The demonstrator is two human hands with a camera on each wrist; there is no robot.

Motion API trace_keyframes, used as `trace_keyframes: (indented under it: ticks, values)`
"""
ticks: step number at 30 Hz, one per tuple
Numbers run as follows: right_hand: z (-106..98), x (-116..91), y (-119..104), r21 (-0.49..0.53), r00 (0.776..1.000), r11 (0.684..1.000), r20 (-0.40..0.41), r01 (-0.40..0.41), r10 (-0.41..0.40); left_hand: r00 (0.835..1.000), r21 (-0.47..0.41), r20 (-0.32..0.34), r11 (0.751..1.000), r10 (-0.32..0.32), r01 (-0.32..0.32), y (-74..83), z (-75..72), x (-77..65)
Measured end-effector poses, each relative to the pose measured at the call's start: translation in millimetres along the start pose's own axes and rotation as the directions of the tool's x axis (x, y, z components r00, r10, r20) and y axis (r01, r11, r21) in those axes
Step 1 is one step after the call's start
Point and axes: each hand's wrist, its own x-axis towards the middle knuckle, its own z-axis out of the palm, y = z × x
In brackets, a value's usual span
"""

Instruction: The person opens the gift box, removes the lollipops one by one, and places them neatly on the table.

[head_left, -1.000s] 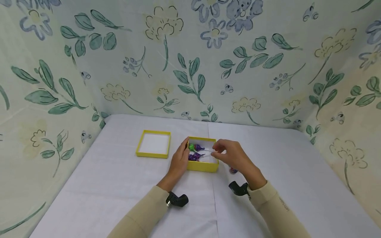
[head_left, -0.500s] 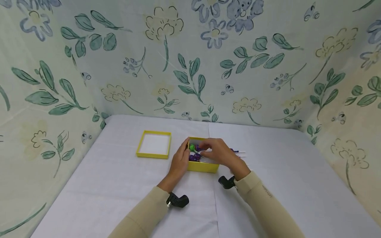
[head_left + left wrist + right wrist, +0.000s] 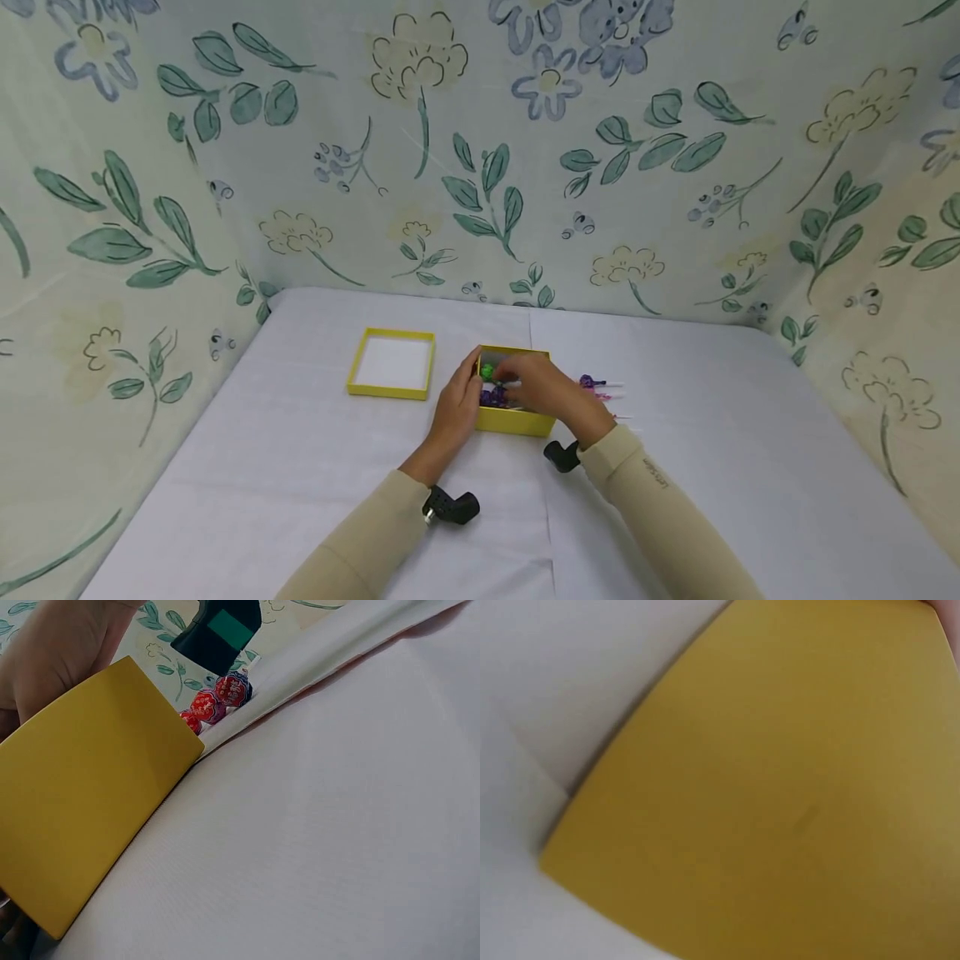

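The yellow box looks like thin card, so I judge it light and a little springy: easy to slide or tip on the smooth white cloth, and easy to dent if squeezed hard. The best hold is on its side walls, low down, where the card is stiffest. The lollipops inside are hard sweets in crinkly wrappers on thin white sticks. They weigh next to nothing and should be taken by the stick or pinched lightly at the wrapped head.

The box is small, square and open-topped, bright yellow outside with a white floor, and it sits mid-table. One green head and some purple ones show inside it. The left hand rests against its left wall with the fingers curved round the edge, steadying it. The right hand lies over the box's right half with its fingers down among the sweets. Whether they pinch one I cannot tell, since the hand hides them.

Three more lollipops, purple and pink, lie on the cloth just right of the box. The lid sits upside down to the left, apart from the box.
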Motion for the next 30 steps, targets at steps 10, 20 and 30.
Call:
trace_keyframes:
  ticks: [10,20,30]
  values:
    - [5.1,6.0,3.0,-0.137,0.998,0.989,0.052,0.048,-0.042,1.0,-0.011,0.003,1.0,0.0,0.0,0.2,-1.0,-1.3]
    - [4.6,7.7,2.5,-0.139,0.997,0.99,0.07,0.022,-0.012,1.0,-0.011,0.0,1.0,-0.01,0.01,-2.5,-0.1,0.0]
    - [-6.1,-5.2,-1.6,-0.018,0.991,0.991,-0.012,0.13,-0.13,1.0,0.001,-0.016,1.0,0.026,-0.026,-3.0,1.7,1.3]
